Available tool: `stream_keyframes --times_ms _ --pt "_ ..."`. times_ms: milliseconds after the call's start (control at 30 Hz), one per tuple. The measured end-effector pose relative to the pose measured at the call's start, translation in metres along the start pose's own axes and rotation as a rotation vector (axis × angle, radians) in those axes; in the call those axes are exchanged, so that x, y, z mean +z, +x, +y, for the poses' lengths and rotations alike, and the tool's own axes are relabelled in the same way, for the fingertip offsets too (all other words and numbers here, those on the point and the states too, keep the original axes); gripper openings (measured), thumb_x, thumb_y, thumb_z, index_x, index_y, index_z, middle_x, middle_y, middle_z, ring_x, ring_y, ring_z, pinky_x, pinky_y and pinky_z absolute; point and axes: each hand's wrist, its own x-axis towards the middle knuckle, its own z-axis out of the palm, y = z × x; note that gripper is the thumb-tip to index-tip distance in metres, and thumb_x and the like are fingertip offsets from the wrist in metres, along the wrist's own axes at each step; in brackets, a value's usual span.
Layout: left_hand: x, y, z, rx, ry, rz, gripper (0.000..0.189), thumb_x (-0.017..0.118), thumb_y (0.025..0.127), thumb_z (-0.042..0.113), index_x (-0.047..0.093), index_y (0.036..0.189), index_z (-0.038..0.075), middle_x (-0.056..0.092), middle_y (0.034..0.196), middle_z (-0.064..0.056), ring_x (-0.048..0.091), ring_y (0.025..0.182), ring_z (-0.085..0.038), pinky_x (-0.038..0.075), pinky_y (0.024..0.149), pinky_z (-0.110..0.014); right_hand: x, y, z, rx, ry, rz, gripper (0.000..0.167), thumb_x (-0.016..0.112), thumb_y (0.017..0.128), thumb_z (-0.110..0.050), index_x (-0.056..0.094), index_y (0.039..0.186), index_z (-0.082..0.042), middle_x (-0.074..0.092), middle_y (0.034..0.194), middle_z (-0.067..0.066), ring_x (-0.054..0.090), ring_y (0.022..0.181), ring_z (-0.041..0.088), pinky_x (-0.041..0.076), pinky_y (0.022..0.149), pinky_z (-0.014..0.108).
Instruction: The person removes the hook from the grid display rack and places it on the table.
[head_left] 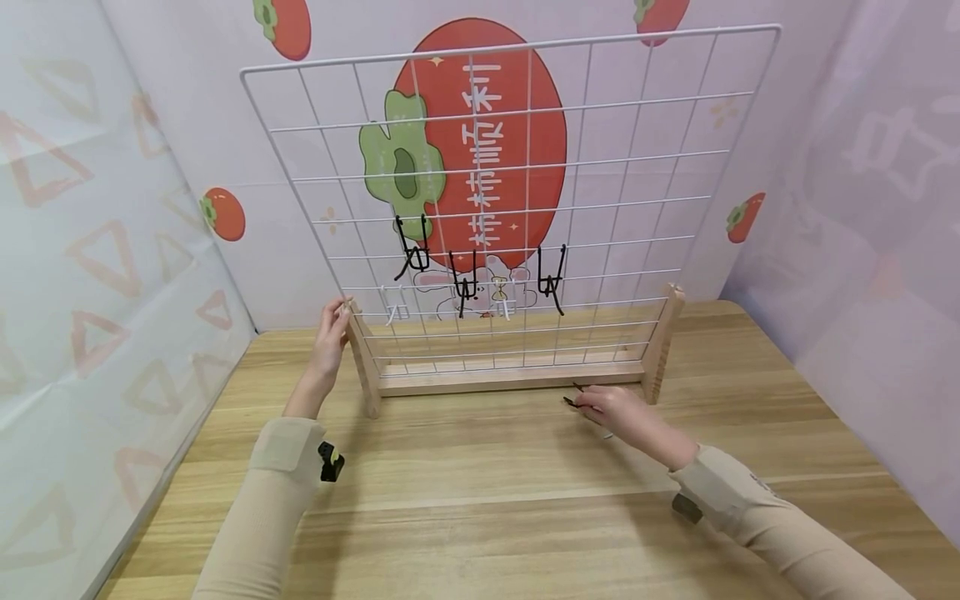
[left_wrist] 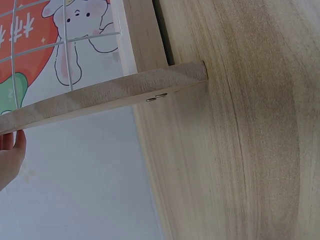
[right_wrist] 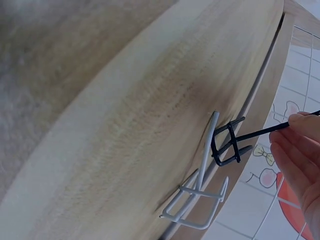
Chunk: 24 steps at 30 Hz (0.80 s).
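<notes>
A white wire grid panel [head_left: 528, 158] stands upright in a wooden stand [head_left: 510, 379] on the table. My left hand [head_left: 330, 337] grips the top of the stand's left upright; in the left wrist view only part of that hand [left_wrist: 11, 155] shows below the upright [left_wrist: 105, 92]. Just in front of the base, near its right end, my right hand [head_left: 611, 412] pinches a black wire hook. The right wrist view shows the black hook [right_wrist: 260, 132] held by its straight prong, its double-pronged frame pointing away from the fingers. Close beside it, a white hook [right_wrist: 196, 192] rests on the tabletop.
Black hooks [head_left: 551, 282] and fainter white hooks [head_left: 506, 304] hang on the grid's lower half. The wood-grain table [head_left: 450, 500] extends toward me and to both sides. Printed curtains [head_left: 630, 242] enclose the back and sides.
</notes>
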Motion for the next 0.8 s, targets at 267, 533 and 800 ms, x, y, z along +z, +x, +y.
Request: stream_keyframes --times_ms 267,533,800 --pt "0.002 0.0 0.004 -0.042 -0.016 0.005 0.024 0.028 0.098 0.021 0.032 0.12 0.016 0.035 0.113 0.007 0.029 0.113 -0.014 0.013 0.104 -0.043 0.007 0.0 0.0 -0.017 0.015 0.0 0.01 0.069 0.071 0.001 0.065 0.078 -0.004 0.061 0.077 0.002 0.061 0.067 0.015 0.049 0.057 0.021" --pt "0.002 0.001 0.003 -0.04 -0.011 0.011 0.022 0.029 0.098 0.022 0.033 0.119 0.018 0.035 0.114 0.006 0.029 0.114 -0.015 0.013 0.104 -0.044 0.009 0.001 -0.003 -0.024 0.09 -0.026 0.01 0.069 0.071 0.003 0.065 0.075 -0.005 0.059 0.076 0.002 0.06 0.068 0.016 0.049 0.058 0.022" --pt "0.001 0.001 0.0 -0.022 0.009 -0.003 0.018 0.03 0.097 0.026 0.035 0.115 0.026 0.037 0.113 0.008 0.031 0.112 -0.013 0.013 0.104 -0.046 0.012 -0.001 -0.004 0.004 0.1 -0.072 0.012 0.07 0.069 0.003 0.065 0.074 -0.007 0.06 0.078 0.003 0.061 0.07 0.017 0.05 0.061 0.022"
